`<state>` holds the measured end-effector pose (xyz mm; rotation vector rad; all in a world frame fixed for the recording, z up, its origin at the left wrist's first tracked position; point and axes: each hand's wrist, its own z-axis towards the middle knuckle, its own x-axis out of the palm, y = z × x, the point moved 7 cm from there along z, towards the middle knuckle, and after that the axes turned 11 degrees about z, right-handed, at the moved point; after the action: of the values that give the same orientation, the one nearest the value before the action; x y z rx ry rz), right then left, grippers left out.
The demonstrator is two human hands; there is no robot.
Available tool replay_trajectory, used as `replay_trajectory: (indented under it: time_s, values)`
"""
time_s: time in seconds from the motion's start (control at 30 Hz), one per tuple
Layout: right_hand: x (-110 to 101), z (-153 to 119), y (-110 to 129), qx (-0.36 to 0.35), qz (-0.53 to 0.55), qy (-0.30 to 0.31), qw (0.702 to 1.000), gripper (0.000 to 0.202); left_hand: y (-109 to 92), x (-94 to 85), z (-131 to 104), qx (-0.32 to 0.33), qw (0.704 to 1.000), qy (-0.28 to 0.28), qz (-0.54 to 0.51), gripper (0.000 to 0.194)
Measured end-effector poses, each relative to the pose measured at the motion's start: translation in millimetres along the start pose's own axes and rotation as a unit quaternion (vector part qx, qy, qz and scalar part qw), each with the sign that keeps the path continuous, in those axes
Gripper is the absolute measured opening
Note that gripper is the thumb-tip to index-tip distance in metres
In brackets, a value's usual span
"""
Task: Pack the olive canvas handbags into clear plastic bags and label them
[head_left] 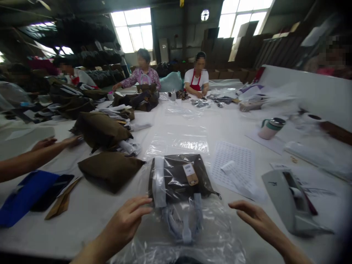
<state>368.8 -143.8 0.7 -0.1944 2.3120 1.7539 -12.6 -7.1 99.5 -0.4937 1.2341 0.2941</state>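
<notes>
In front of me on the white table lies a dark olive bag (178, 183) inside a clear plastic bag (220, 223). A tag (190, 173) with a barcode label rests on its face, and its wrapped handle (183, 223) points toward me. My left hand (125, 220) is at the left edge of the plastic, fingers stretched toward the olive bag; I cannot tell whether they touch it. To the right, my right hand (254, 216) hovers apart from the bag, its fingers extended and holding nothing.
Olive bags (110, 170) are piled at left, near a co-worker's arms (38, 157) and a blue pouch (30, 194). At right are a label sheet (233, 165), a grey tape dispenser (291, 201) and a pink cup (271, 128). Two people sit across the table (181, 126).
</notes>
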Motion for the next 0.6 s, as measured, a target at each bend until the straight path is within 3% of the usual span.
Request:
replay_trajectory:
  time_s: [0.07, 0.13, 0.23, 0.3, 0.43, 0.53, 0.6]
  values:
    - [-7, 8, 1, -0.013, -0.011, -0.073, 0.997, 0.030, -29, -1.6, 31, 0.047, 0.998, -0.040, -0.029, 0.034]
    - [-27, 14, -13, -0.007, -0.012, -0.173, 0.985, 0.031, -52, 7.0, 60, 0.065, 0.994, -0.041, -0.081, 0.030]
    - [-68, 13, -42, 0.009, -0.020, -0.315, 0.949, 0.036, -74, 31.7, 104, 0.034, 0.982, 0.012, -0.183, 0.025]
    - [-89, 15, -54, 0.019, -0.046, -0.363, 0.930, 0.039, -83, 50.8, 135, -0.012, 0.967, 0.052, -0.248, 0.021]
    - [-104, 43, -57, 0.042, -0.088, -0.372, 0.923, 0.046, -93, 96.6, 188, -0.139, 0.912, 0.124, -0.365, 0.017]
    - [-101, 73, -53, 0.088, -0.168, -0.321, 0.928, 0.056, -99, 133.7, 221, -0.197, 0.858, 0.158, -0.447, 0.019]
    - [-100, 85, -51, 0.102, -0.197, -0.285, 0.932, 0.059, -98, 155.6, 244, -0.218, 0.838, 0.152, -0.476, 0.022]
